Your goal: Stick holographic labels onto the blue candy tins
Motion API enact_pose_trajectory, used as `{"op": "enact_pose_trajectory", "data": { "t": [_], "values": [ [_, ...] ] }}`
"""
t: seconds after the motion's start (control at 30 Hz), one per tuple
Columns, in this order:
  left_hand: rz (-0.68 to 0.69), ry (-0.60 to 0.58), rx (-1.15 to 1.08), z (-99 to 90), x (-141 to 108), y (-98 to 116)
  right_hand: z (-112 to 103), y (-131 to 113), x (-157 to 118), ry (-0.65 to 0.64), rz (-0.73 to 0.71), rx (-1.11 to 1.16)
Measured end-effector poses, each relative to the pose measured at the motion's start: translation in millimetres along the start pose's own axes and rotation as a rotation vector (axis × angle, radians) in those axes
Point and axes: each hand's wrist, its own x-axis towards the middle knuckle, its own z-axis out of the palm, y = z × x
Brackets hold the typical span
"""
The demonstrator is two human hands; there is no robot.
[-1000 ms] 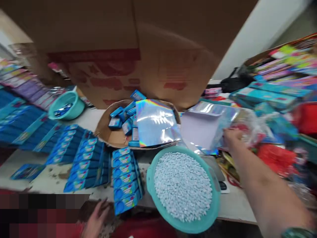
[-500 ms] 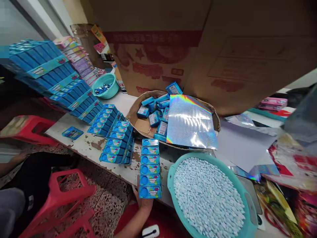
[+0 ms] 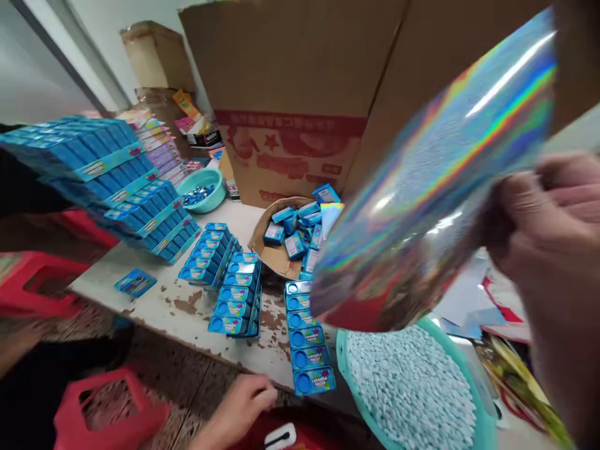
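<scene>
At the right, raised close to the camera, my right hand [image 3: 553,219] grips a shiny rainbow holographic sheet [image 3: 435,169] by its lower right edge. The sheet curves and tilts, covering part of the cardboard tray behind it. My left hand [image 3: 248,400] hangs by the table's front edge with its fingers curled in, and nothing shows in it. Just right of it, apart from it, a row of small blue candy boxes [image 3: 307,337] stands on the table. Small pale blue candies [image 3: 412,381] fill a turquoise basin [image 3: 344,356], partly under the sheet.
Two more rows of blue boxes [image 3: 234,294] stand left. Beyond them rises a tall stack of blue box packs [image 3: 107,169]. Loose blue boxes [image 3: 294,245] lie in the cardboard tray [image 3: 276,259]. Behind is a large carton [image 3: 290,144]. Red stools [image 3: 112,406] stand below left, beside another person.
My right hand has come into view and lifted the holographic sheet off the tray. My left hand has let go of the box row and drawn left. The view has shifted.
</scene>
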Motion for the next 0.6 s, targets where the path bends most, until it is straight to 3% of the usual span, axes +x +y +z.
{"op": "enact_pose_trajectory", "data": {
  "t": [0.13, 0.23, 0.3, 0.37, 0.47, 0.6],
  "values": [
    [0.302, 0.176, -0.751, -88.9, -24, 41, 40, -36, -22, -0.045, 0.095, 0.089],
    [0.454, 0.075, -1.051, -132.5, -19, 80, 65, -41, -54, -0.06, 0.23, 0.059],
    [0.478, 0.081, -1.023, -149.5, -15, 97, 76, -39, -81, -0.058, 0.312, 0.024],
    [0.501, 0.166, -0.921, -159.0, -13, 102, 82, -33, -110, -0.022, 0.396, -0.003],
    [0.523, 0.23, -0.817, -165.0, -10, 92, 84, -22, -152, 0.107, 0.487, -0.044],
    [0.495, 0.127, -0.64, -169.6, 0, 76, 80, -14, -194, 0.25, 0.491, -0.156]
  ]
}}
